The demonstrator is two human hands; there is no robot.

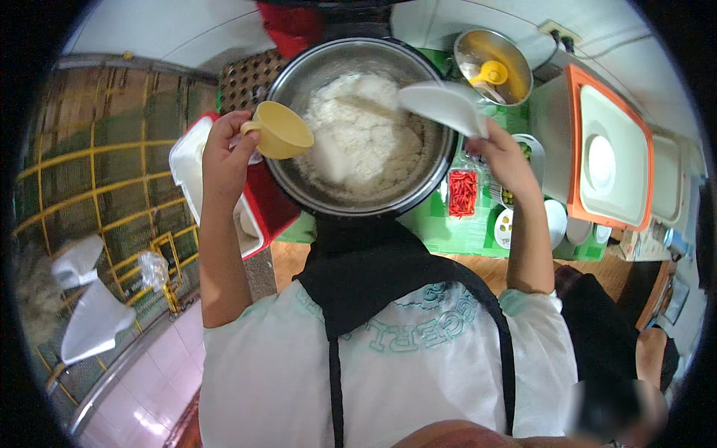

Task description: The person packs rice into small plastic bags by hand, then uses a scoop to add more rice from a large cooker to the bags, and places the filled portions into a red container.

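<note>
A wide stainless steel basin (283, 73) stands in front of me, holding a heap of white powder (353, 129) with a browner, wet-looking area at its right side. My left hand (229, 145) grips a yellow plastic cup (280, 131) by its handle over the basin's left rim. In my right hand (501, 157) is a white scoop or bowl (442, 106), tilted over the basin's right rim and slightly blurred. A blurred tan streak crosses the powder; I cannot tell what it is.
A red and white cooler box (277, 196) stands left of the basin. Rightward are a steel pot (521, 56) with a yellow scoop, a tray of red chillies (463, 193), white plates (554, 221) and an orange-rimmed container (577, 145). Another person (599, 330) is at lower right.
</note>
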